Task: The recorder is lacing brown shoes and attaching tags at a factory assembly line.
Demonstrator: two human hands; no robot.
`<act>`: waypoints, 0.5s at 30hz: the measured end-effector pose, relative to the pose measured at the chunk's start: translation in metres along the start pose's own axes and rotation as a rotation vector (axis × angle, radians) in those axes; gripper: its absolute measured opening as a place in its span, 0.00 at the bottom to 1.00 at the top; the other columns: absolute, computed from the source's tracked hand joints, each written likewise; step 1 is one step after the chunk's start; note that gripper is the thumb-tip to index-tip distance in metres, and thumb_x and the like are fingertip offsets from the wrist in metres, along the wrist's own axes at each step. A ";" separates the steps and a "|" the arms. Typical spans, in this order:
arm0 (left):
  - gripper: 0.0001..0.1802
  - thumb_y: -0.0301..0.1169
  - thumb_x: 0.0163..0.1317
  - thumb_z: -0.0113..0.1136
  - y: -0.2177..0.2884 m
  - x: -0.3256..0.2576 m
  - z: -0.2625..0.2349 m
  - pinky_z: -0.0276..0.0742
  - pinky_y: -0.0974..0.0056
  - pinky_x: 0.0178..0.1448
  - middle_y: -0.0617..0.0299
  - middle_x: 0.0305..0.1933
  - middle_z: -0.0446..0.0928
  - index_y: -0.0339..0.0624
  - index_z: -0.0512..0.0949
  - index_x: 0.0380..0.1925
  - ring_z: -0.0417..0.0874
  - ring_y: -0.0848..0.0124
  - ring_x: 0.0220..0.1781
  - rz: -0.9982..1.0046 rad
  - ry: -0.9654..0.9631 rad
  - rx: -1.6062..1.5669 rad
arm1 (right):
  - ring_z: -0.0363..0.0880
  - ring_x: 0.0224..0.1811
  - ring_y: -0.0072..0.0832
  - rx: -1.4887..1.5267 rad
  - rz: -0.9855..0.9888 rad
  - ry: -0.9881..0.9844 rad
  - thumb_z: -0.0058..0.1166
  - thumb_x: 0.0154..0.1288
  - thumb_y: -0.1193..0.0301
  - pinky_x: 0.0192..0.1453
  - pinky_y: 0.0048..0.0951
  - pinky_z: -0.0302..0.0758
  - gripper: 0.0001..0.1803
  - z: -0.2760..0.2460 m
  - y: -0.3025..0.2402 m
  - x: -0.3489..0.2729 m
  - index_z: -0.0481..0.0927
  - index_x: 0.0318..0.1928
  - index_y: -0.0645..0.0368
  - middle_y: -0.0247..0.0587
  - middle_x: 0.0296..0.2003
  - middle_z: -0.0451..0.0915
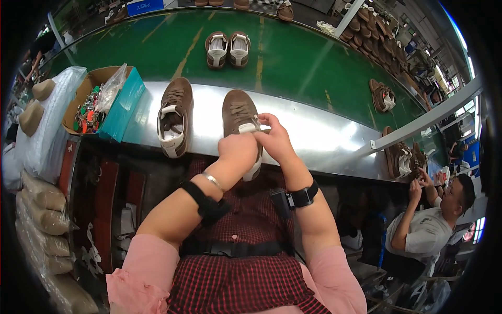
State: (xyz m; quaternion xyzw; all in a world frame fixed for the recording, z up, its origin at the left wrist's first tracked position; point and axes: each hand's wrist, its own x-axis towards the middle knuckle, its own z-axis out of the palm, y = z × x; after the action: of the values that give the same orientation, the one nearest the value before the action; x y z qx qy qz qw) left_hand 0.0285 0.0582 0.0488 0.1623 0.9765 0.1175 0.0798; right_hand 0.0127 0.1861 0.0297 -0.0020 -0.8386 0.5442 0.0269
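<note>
A brown suede sneaker (240,107) with a pale tongue tab lies in front of me on the metal ledge, toe pointing away. My left hand (238,153) is closed over its opening, just below the tongue, and its fingertips are mostly hidden. From the right, my right hand (274,137) grips the collar with bent fingers, its thumb close to the left hand. Whether something small sits between the two hands cannot be made out. A matching sneaker (174,118) stands apart to the left, its pale insole showing.
An open box (119,112) of small colourful pieces stands left, beside plastic-wrapped bundles (49,131). Beyond the ledge runs a green conveyor belt (293,63) carrying a sneaker pair (228,51). A metal post (423,112) slants across the right, near a seated co-worker (426,225).
</note>
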 end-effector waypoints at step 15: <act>0.12 0.33 0.56 0.52 -0.003 0.017 0.003 0.79 0.56 0.41 0.55 0.37 0.83 0.46 0.83 0.33 0.84 0.58 0.40 -0.220 -0.116 -0.040 | 0.82 0.42 0.39 0.047 -0.080 0.112 0.55 0.58 0.71 0.47 0.34 0.76 0.16 0.022 0.014 -0.014 0.76 0.48 0.58 0.46 0.43 0.81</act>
State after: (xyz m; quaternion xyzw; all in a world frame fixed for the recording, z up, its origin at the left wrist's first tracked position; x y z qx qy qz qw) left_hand 0.0127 0.0621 0.0428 0.0591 0.9796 0.1180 0.1516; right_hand 0.0248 0.1718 0.0074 0.0015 -0.8221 0.5613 0.0955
